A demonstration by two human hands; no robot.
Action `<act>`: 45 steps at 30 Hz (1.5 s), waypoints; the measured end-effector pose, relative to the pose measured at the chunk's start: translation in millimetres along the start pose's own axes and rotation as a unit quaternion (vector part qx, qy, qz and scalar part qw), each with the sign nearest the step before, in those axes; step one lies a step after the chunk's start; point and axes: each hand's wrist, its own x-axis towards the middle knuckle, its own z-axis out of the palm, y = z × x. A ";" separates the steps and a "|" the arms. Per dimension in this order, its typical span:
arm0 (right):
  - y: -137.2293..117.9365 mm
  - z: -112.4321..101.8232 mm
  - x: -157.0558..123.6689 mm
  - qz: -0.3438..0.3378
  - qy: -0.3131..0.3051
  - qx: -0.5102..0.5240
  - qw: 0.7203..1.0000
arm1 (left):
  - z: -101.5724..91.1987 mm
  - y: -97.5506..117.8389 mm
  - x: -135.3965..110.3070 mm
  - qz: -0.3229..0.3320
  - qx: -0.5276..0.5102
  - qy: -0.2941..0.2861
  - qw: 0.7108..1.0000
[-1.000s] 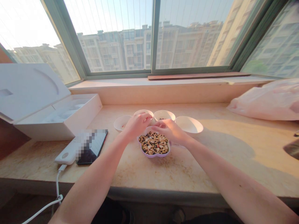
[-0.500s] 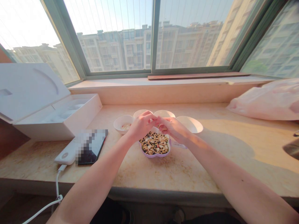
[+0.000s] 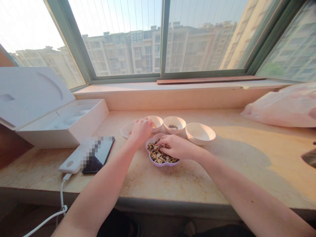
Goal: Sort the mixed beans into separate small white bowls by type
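My right hand (image 3: pixel 176 147) reaches into a lilac flower-shaped bowl (image 3: pixel 163 164) from the right. Its thumb and fingers are apart, with the tips at a mix of pale beans, dark beans and peanuts (image 3: pixel 158 154). My left hand (image 3: pixel 142 129) hangs over two small white bowls at the left, its fingers curled downward and partly hidden; whatever they may hold does not show. Below it, the leftmost white bowl (image 3: pixel 125 130) is partly covered. The second white bowl (image 3: pixel 158 122) has something yellowish inside.
A third white bowl (image 3: pixel 176 122) contains small dark beans, and a fourth white bowl (image 3: pixel 200 133) stands to its right. A phone (image 3: pixel 95 164), a white power bank (image 3: pixel 70 163) with a cable and an open white box (image 3: pixel 91 115) lie left. A plastic bag (image 3: pixel 283 105) rests far right.
My hands were together above the lilac bowl and have parted. The left moved left over the white bowls; the right came down into the bean mix.
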 end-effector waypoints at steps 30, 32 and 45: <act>-1.3 6.5 3.5 0.051 -0.001 -0.027 0.998 | 4.0 13.1 -3.9 0.007 -0.060 0.034 0.998; -1.0 5.6 2.5 0.039 0.015 -0.018 0.999 | 3.3 15.1 -5.4 0.023 -0.085 0.037 0.995; 3.9 -10.2 -0.7 0.118 0.171 0.037 0.978 | -34.4 7.3 12.1 0.054 -0.250 0.087 0.963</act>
